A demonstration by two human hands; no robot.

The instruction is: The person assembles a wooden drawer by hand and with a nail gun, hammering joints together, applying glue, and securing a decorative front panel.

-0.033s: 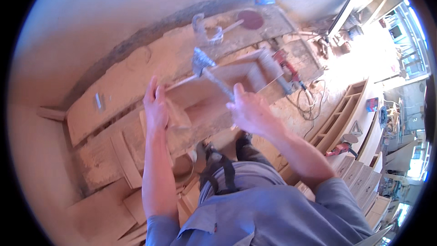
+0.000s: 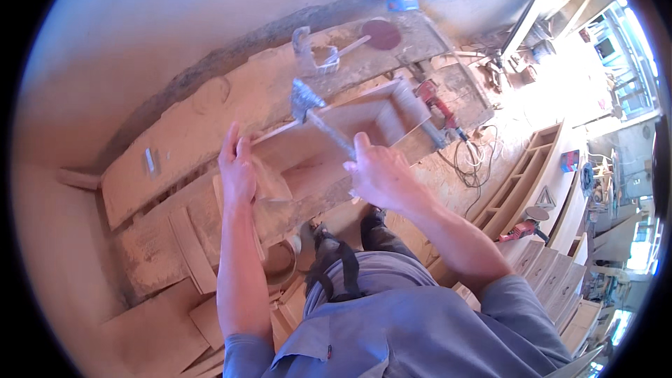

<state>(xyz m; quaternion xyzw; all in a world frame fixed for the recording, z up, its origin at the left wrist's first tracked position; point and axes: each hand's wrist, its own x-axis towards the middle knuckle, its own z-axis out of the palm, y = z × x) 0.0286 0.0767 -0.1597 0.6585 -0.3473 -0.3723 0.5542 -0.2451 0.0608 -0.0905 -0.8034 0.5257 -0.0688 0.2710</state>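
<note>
An open wooden box [image 2: 308, 166], like a drawer, lies across the dusty workbench in front of me. At the box's left end, my left hand [image 2: 238, 176] grips the pale end board [image 2: 271, 183], fingers pointing up and away from me. My right hand [image 2: 383, 173] is closed round the handle of a hammer-like tool [image 2: 306, 101], holding it above the box. Its grey, wedge-shaped metal head points to the far left; blur hides its exact kind. Beyond the box lie a whitish curved frame [image 2: 305, 52] and a dark red round disc [image 2: 381, 35].
A red power tool [image 2: 435, 101] with a cable rests at the box's right end. Boards [image 2: 190, 248] lie on the left, with a round container [image 2: 281, 262] near my feet. On the right stand a long divided wooden frame [image 2: 521, 176] and a red grinder [image 2: 521, 229].
Very little differs. The view has shifted slightly, and the hammer-like tool's head sits a touch lower and farther left. Both hands keep their hold.
</note>
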